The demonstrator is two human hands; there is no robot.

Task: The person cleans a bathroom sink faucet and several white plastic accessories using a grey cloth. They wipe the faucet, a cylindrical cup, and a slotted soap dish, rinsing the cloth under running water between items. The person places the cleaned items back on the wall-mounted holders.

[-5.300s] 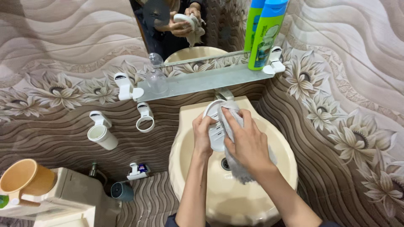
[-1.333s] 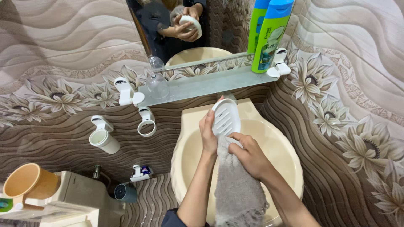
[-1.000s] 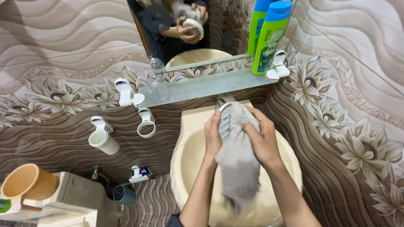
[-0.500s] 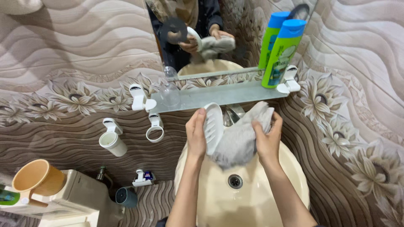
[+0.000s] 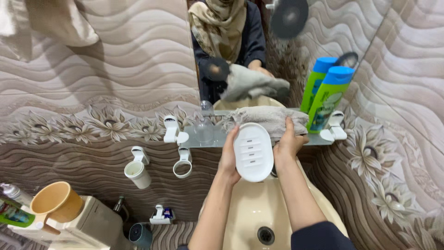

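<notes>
Item: white soap dish point(image 5: 253, 151), oval, slotted, tilted with its top face toward you. It sat above the sink point(image 5: 259, 217), just in front of the glass shelf point(image 5: 203, 139).

Left hand point(image 5: 228, 155): you held the dish by its left edge, fingers curled behind it, thumb on the rim.

Right hand point(image 5: 287, 141): you closed it around a grey cloth point(image 5: 268, 119), fingers wrapped over the fabric and pressing it toward the dish's upper right edge. The cloth bunched along the shelf line, behind the dish.

Nearby: a green bottle point(image 5: 329, 99) with a blue cap stood on the shelf, just right of the cloth; a clear glass point(image 5: 204, 127) stood to its left. A white wall cup point(image 5: 137, 169) and a ring holder point(image 5: 183, 164) hung lower left. A tan mug point(image 5: 56, 202) sat far left. The mirror point(image 5: 259, 46) reflected you.

Risks, as judged:
- The dish was gripped on one edge only. If it was wet, it could have slipped and dropped into the sink.
- The bunched cloth lay close to the bottle and the glass. A wide wipe could have knocked either one off the shelf.
- Loose cloth could have dragged across the shelf edge and snagged.
</notes>
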